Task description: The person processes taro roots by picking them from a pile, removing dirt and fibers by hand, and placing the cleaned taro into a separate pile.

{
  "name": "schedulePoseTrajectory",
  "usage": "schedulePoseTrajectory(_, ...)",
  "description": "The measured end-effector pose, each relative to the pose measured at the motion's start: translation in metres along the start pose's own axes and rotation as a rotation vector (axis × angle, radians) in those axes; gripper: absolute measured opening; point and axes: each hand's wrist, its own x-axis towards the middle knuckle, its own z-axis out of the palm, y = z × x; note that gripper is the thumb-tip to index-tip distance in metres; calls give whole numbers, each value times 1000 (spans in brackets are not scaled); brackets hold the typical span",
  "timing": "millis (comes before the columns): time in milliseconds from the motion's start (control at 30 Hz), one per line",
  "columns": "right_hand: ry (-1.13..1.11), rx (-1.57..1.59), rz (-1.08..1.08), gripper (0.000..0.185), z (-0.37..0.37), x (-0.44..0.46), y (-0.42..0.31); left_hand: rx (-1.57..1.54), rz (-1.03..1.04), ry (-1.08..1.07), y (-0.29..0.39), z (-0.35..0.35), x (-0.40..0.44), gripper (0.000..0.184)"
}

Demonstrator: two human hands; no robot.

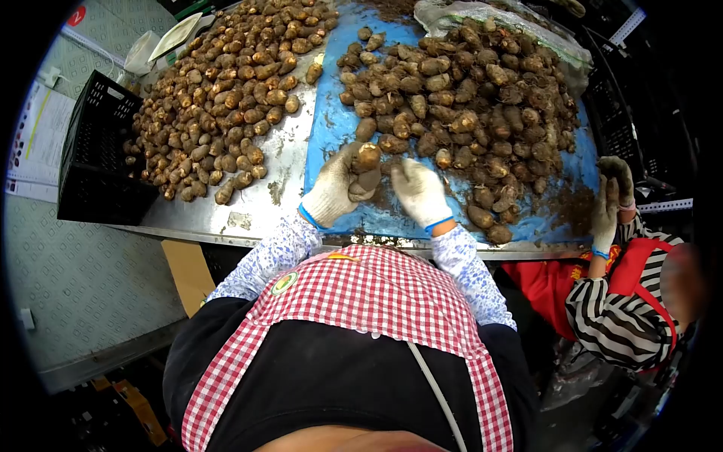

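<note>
In my left hand [337, 185], which wears a dirty cream work glove with a blue cuff, a taro corm [367, 157] is gripped, its pale cut end facing up. My gloved right hand [419, 193] is just to the right of it, fingers curled together toward the left hand; whatever they may hold is hidden by the soiled fingertips. Both hands are over the blue sheet [329, 113] near the table's front edge. Beyond them rises a heap of soil-covered, rooty taro [467, 90]. To the left, cleaner taro [226, 98] is spread on the metal tabletop [285, 162].
A black plastic crate [102, 143] stands at the table's left end. At the right, a co-worker in a striped top [614, 320] has gloved hands [606, 211] by the table edge. A mesh sack [553, 45] lies behind the soiled heap. Cardboard [187, 275] is below the left front edge.
</note>
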Motion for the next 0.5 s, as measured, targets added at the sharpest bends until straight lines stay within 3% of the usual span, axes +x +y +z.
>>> schedulePoseTrajectory(33,-49,-65,158,22,-3,3,7,29,-26,-28,2,-10,2,36)
schedulePoseTrajectory(67,131,-83,-29,18,0,0,9,53,-42,-57,6,-10,5,36)
schedulePoseTrajectory(100,153,44,-87,16,1,3,11,75,-62,-80,7,-9,4,36)
schedulePoseTrajectory(200,156,443,-134,12,7,2,10,610,368,-21,-13,-14,7,36)
schedulePoseTrajectory(267,-21,668,36,14,1,9,9,682,400,4,-10,-15,9,33)
schedulePoseTrajectory(300,-33,527,29,23,-1,7,1,718,415,18,-6,-10,7,35)
schedulePoseTrajectory(367,-54,243,12,40,-11,1,-22,137,184,165,-7,14,9,33)
schedulePoseTrajectory(433,133,90,-135,56,-6,0,-25,276,133,151,-3,32,-5,32)
schedulePoseTrajectory(500,95,295,-190,55,-3,1,-20,298,2,140,0,30,-8,35)
